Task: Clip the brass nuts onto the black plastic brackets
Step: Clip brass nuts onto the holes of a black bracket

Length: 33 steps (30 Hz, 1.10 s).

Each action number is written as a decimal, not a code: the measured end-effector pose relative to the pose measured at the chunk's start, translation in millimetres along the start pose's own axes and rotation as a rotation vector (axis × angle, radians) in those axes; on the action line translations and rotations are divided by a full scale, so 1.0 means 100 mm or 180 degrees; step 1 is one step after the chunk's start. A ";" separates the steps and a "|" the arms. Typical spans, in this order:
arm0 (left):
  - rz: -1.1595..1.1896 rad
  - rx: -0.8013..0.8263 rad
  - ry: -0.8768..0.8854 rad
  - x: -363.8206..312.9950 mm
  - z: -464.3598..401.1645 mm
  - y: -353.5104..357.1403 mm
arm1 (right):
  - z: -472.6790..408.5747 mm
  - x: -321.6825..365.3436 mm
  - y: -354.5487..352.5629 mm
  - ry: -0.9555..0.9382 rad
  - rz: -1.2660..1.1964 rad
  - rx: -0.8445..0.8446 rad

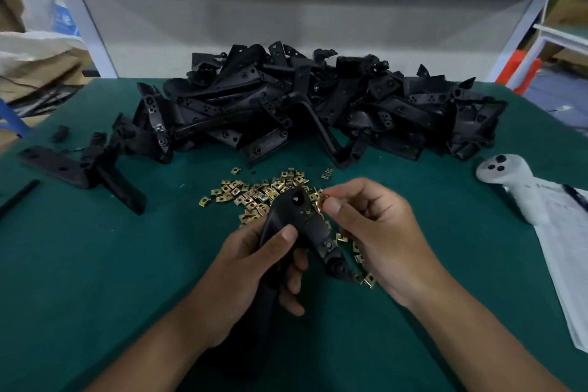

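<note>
My left hand (254, 267) grips a black plastic bracket (299, 216) around its middle and holds it above the green table. Between thumb and forefinger my right hand (372, 232) pinches a brass nut (320, 202) against the bracket's upper right edge. A scatter of loose brass nuts (254, 194) lies on the mat just behind and under the hands. Further back sits a big heap of black brackets (311, 108).
Separate black brackets (86, 172) lie at the left on the green mat (127, 264). A white handheld controller (512, 181) and a white sheet of paper (569, 251) occupy the right side. A black rod (19, 197) lies at the left edge.
</note>
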<state>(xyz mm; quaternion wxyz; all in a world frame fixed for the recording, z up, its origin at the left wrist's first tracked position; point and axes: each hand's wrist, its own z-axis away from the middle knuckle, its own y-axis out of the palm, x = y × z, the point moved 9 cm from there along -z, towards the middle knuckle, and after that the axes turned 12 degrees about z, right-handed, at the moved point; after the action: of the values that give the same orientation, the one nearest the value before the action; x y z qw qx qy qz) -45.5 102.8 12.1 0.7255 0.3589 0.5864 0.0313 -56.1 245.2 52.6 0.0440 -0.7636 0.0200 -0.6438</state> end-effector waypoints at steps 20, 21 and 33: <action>-0.0109 0.0116 -0.0033 0.00 0.02 0.03 | 0.01 0.01 -0.03 -0.0086 0.0281 -0.0075; -0.0119 0.0119 -0.0048 0.00 0.02 0.03 | 0.02 0.01 -0.03 -0.0044 0.0249 -0.0084; -0.0181 0.0192 0.0181 0.01 0.02 0.00 | 0.17 -0.04 0.11 0.0247 -0.0335 -0.0375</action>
<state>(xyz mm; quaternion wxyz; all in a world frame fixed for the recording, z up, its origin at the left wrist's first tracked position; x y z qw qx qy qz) -43.3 102.1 11.3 0.6979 0.3628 0.6175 0.0032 -40.1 235.4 44.9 -0.0358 -0.7393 0.0194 -0.6721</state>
